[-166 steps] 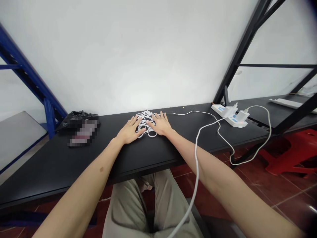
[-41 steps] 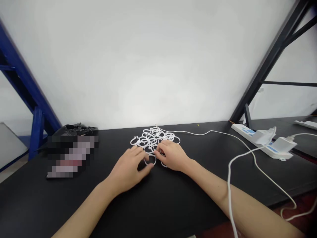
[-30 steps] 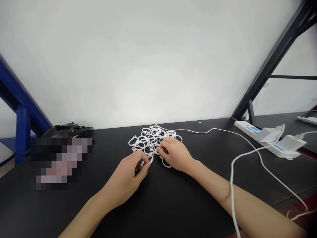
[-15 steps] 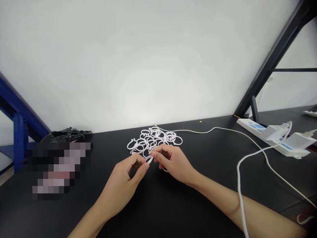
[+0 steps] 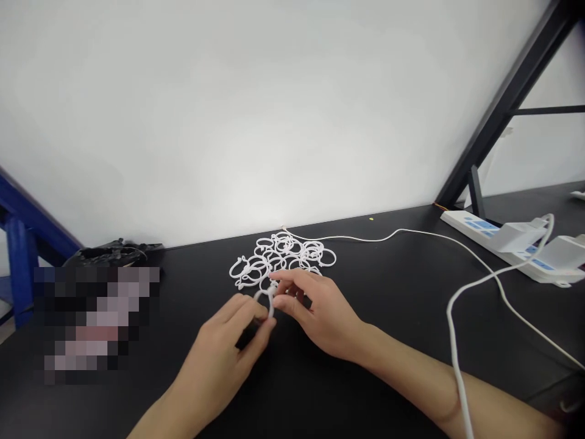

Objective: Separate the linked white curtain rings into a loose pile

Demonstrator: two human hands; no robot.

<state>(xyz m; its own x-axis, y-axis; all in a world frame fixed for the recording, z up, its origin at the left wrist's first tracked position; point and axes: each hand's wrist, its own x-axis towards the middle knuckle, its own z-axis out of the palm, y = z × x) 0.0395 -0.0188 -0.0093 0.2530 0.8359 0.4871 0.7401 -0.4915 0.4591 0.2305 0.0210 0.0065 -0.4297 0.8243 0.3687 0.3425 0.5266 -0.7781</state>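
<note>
My left hand pinches a white ring between thumb and fingers, low over the black table. This ring is a thin hoop with a small knob or eyelet at its upper end. My right hand is at that end, its thumb and forefinger around the knob; the exact contact there is partly hidden. Just behind both hands lies a loose pile of similar white rings, several with small eyelets. The right hand covers the pile's near right side.
A white power strip with plugged-in adapters lies at the right. A white cable loops over my right forearm, and a thinner one runs along the back. A black plastic bag and a pixelated patch are at the left. A white wall rises behind the black table.
The ring has come slightly toward me with my left hand and now stands more upright. My right thumb and forefinger have spread a little around its upper end. The view has shifted slightly.
</note>
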